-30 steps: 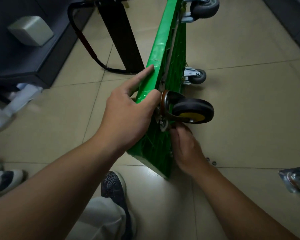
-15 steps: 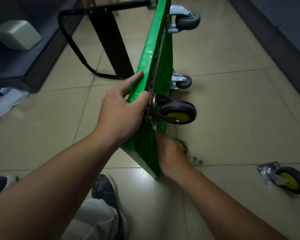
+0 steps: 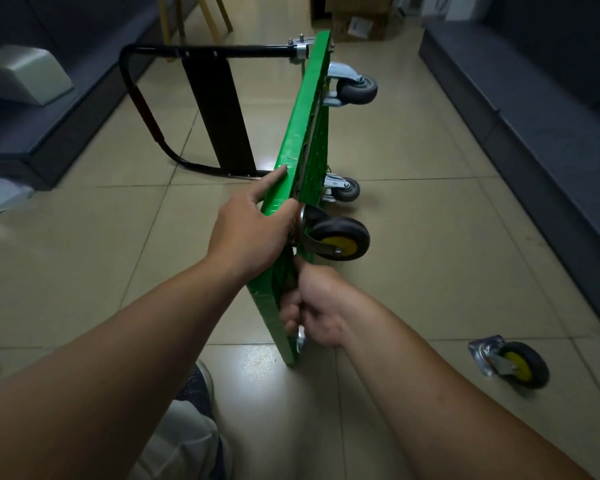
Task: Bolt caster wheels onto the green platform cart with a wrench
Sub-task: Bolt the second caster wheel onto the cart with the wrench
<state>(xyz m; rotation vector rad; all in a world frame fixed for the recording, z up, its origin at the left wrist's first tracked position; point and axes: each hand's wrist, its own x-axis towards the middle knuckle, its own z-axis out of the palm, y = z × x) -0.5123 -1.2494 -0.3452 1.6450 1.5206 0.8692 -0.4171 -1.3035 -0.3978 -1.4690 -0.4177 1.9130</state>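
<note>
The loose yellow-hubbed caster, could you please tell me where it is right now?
In the head view, the loose caster lies on the tiled floor at lower right, beyond the right hand and apart from the green cart.

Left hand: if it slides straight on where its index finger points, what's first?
The left hand would likely ride the edge of the green platform, reaching the handle hinge at its far end.

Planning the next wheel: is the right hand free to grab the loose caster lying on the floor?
Probably not yet: the right hand grips the wrench beside the green cart. The loose caster lies on the floor to its right, nothing between.
</note>
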